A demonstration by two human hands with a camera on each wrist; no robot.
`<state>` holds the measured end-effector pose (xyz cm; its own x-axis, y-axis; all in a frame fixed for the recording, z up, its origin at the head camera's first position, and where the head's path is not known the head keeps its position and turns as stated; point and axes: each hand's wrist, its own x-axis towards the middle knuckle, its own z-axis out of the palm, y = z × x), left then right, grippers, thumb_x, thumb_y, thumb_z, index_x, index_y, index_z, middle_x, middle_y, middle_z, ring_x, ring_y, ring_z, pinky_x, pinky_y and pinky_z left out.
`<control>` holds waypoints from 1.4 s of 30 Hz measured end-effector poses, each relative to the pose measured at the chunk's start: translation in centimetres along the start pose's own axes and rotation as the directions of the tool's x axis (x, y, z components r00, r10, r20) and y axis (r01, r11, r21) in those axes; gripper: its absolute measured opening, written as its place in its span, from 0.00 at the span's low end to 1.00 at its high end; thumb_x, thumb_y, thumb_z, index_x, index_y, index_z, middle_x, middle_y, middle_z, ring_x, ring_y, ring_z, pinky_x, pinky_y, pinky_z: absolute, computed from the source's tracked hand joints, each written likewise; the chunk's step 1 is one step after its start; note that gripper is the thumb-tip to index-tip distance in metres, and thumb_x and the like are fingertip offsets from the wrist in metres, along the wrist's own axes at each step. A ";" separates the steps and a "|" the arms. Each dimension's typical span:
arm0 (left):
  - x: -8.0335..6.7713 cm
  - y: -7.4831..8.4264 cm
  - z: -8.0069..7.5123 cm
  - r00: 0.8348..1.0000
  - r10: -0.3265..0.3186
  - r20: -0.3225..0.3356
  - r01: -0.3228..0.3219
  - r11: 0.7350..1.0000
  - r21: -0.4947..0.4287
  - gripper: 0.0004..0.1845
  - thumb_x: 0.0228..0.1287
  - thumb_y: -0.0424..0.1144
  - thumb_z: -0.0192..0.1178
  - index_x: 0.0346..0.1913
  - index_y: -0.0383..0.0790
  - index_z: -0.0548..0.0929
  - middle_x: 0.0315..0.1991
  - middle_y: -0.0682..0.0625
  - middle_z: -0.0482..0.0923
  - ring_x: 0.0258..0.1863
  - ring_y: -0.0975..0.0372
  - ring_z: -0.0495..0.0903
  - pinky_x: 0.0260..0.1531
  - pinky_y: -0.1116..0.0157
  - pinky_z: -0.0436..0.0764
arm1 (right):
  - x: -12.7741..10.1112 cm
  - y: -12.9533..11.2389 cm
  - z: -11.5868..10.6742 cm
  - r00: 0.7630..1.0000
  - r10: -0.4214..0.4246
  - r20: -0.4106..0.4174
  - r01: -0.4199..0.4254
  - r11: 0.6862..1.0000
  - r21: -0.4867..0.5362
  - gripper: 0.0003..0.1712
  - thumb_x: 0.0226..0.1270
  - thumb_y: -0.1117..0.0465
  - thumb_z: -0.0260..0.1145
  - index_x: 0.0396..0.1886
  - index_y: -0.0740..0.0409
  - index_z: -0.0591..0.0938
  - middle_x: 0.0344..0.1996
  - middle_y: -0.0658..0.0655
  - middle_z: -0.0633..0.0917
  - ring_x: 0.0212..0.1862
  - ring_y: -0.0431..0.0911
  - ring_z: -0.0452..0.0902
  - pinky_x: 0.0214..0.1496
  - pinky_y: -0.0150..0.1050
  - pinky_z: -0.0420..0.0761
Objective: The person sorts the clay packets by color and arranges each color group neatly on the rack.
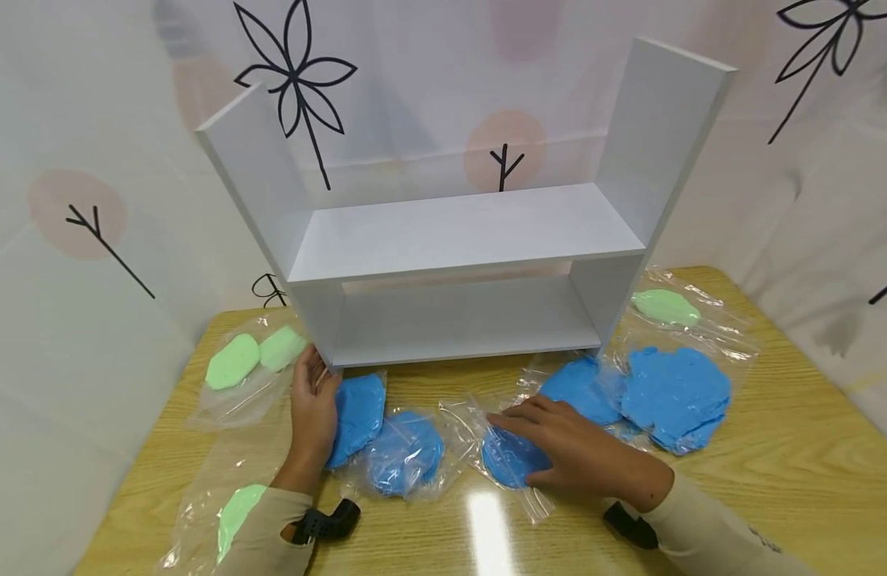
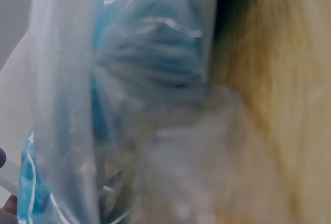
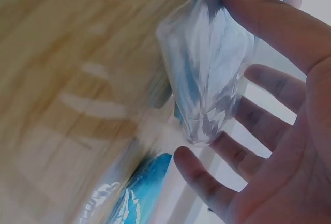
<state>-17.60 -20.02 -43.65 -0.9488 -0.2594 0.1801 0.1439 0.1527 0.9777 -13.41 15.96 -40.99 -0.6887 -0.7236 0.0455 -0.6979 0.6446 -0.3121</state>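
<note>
Wooden surface point(image 1: 774, 480) carrying white two-tier shelf point(image 1: 457, 240) | left hand point(image 1: 313, 408) lying flat, fingers straight, touching blue clay disc in clear bag point(image 1: 358, 416) | right hand point(image 1: 573, 448) pressing open on another bagged blue disc point(image 1: 511, 460) | step: seemingly gathering bags; next needing a proper grasp.

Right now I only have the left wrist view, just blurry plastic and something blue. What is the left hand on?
Observer: The left hand rests against a bagged blue clay slab lying in front of the white shelf unit.
Operator: Where is the right hand?
Observer: The right hand lies flat, fingers spread, on another bagged blue clay disc further right on the wooden table.
Operator: Any other colour of clay around?
Observer: Yes, bagged green clay pieces lie left of the shelf, and one green piece lies to its right.
</note>
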 end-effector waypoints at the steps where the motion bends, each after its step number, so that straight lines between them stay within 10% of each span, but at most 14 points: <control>1: 0.0 0.0 0.0 1.000 0.000 0.001 0.000 1.000 0.001 0.32 0.74 0.28 0.45 0.78 0.39 0.53 0.76 0.43 0.58 0.76 0.52 0.59 0.75 0.49 0.60 | 0.0 -0.1 0.0 1.000 0.010 0.011 -0.010 1.000 0.003 0.51 0.54 0.50 0.79 0.76 0.45 0.65 0.67 0.51 0.75 0.69 0.55 0.68 0.63 0.60 0.75; 16: -0.1 -0.1 0.0 1.000 0.027 0.003 -0.027 1.000 0.014 0.32 0.74 0.28 0.46 0.78 0.40 0.54 0.76 0.43 0.58 0.75 0.52 0.59 0.75 0.49 0.60 | -0.1 -0.8 0.0 0.999 0.007 0.042 -0.006 1.000 -0.024 0.54 0.53 0.49 0.79 0.78 0.49 0.63 0.67 0.56 0.74 0.69 0.58 0.69 0.65 0.60 0.75; 26: -0.1 -0.3 0.0 0.999 0.038 0.006 -0.038 0.999 0.012 0.31 0.74 0.28 0.46 0.77 0.41 0.54 0.75 0.43 0.59 0.75 0.53 0.60 0.75 0.50 0.61 | 0.2 -0.2 0.3 0.998 0.011 -0.054 -0.009 1.000 0.030 0.36 0.61 0.51 0.74 0.69 0.48 0.75 0.69 0.62 0.71 0.68 0.64 0.69 0.62 0.64 0.76; 42: -0.1 -0.2 0.0 0.999 0.041 0.014 -0.041 0.999 0.033 0.32 0.75 0.29 0.46 0.78 0.43 0.53 0.76 0.44 0.57 0.75 0.53 0.59 0.75 0.50 0.62 | 0.1 -0.4 0.4 0.987 0.137 -0.088 -0.140 0.990 -0.028 0.53 0.48 0.42 0.80 0.74 0.47 0.69 0.55 0.57 0.80 0.58 0.57 0.76 0.61 0.61 0.77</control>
<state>-17.50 -20.02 -43.91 -0.9459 -0.2399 0.2184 0.1737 0.1942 0.9655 -13.15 15.52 -41.20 -0.7926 -0.6038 0.0854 -0.5997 0.7463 -0.2888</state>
